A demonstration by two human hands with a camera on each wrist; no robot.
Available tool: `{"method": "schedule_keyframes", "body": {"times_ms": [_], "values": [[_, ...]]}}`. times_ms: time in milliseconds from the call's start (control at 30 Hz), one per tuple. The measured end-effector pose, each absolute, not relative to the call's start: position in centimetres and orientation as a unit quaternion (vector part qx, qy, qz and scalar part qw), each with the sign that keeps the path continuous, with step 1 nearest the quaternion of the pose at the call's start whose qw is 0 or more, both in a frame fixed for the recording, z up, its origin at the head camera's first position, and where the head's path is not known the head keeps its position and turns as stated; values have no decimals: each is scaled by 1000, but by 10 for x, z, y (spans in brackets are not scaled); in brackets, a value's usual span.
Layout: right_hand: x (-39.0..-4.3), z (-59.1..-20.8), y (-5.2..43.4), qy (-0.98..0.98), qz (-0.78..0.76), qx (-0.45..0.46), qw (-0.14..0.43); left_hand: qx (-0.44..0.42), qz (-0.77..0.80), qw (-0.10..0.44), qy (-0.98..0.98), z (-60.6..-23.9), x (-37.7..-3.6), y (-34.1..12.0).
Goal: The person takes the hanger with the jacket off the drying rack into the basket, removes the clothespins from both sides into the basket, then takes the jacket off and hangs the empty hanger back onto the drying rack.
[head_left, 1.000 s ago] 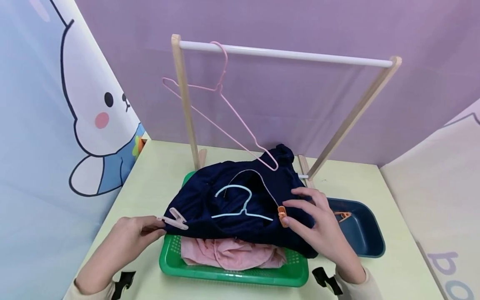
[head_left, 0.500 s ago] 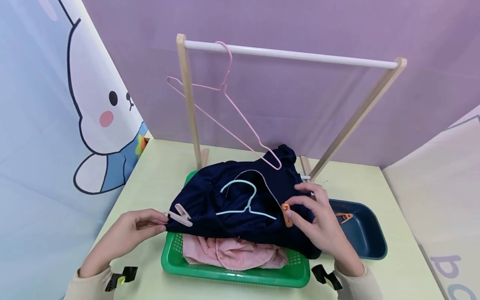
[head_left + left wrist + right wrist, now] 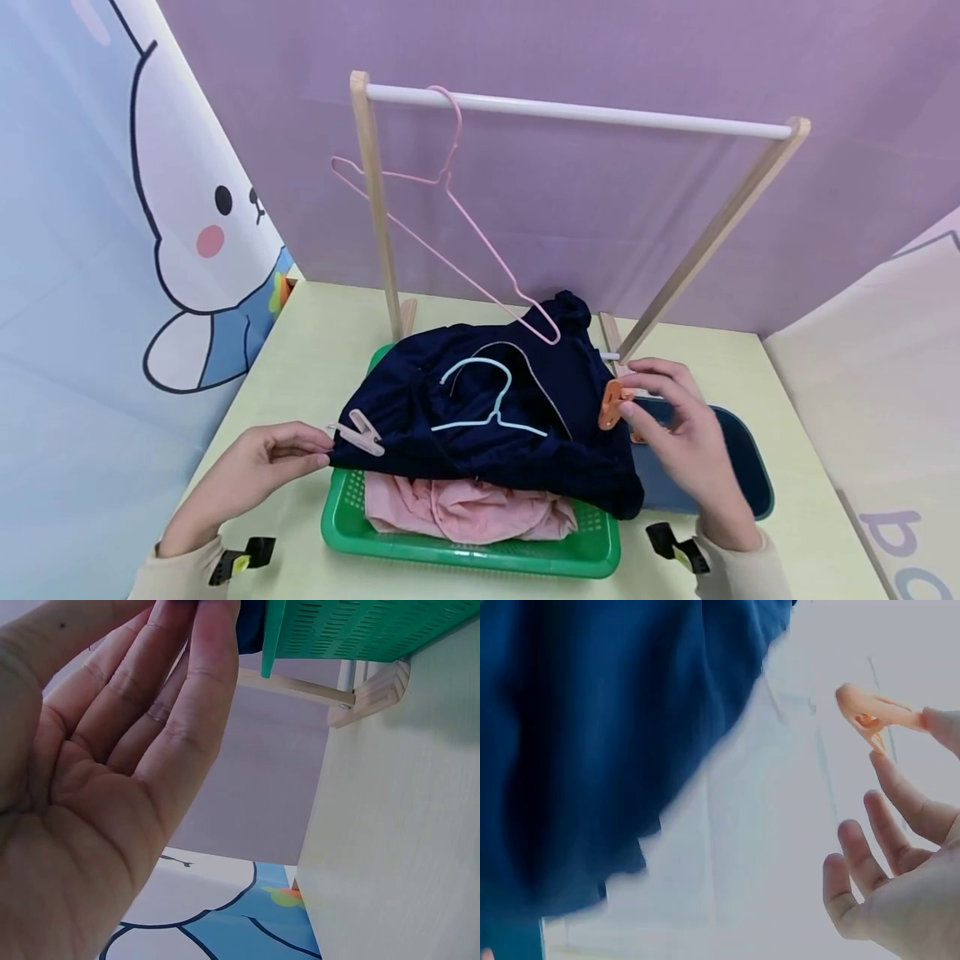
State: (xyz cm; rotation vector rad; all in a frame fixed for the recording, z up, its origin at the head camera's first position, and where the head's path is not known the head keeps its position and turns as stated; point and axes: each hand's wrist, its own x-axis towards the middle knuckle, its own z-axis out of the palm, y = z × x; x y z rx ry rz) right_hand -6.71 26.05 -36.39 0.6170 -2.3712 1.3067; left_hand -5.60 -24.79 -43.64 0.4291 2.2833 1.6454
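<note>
A navy garment (image 3: 420,375) lies over a green basket (image 3: 480,560), with a light blue hanger (image 3: 497,408) showing in its opening. At the garment's left edge, my left hand (image 3: 258,467) pinches the cloth beside a pale pink clothespin (image 3: 360,435). In the left wrist view those fingertips are cut off by the top edge. My right hand (image 3: 678,425) pinches an orange clothespin (image 3: 611,406) between thumb and index finger. The right wrist view shows this clothespin (image 3: 866,716) apart from the garment (image 3: 615,750), other fingers loosely bent.
Pink cloth (image 3: 465,508) lies in the basket. A dark blue tub (image 3: 738,467) at the right holds another orange clothespin (image 3: 637,435), partly covered by my hand. Behind stands a rack with a white rail (image 3: 585,111), from which a pink hanger (image 3: 480,237) hangs.
My right hand has moved right, carrying the orange clothespin away from the garment's opening to beyond its right side. My left hand has stayed at the left edge.
</note>
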Motion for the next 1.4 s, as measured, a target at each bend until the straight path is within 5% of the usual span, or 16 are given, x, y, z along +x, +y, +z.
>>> {"method": "schedule_keyframes", "body": {"times_ms": [233,667,1133,1400], "values": [[-72,-374,307,-891,392,153,169,154,570,143,794,-438,-57,-248],[-83,-423,362,-913,399,79,38,147,569,146,796,-439,-56,-248],[-80,-417,354,-917,382,88,71,157,568,142,795,-441,-58,-248],[-63,-370,295,-904,342,166,194,165,569,142,793,-441,-59,-248]]}}
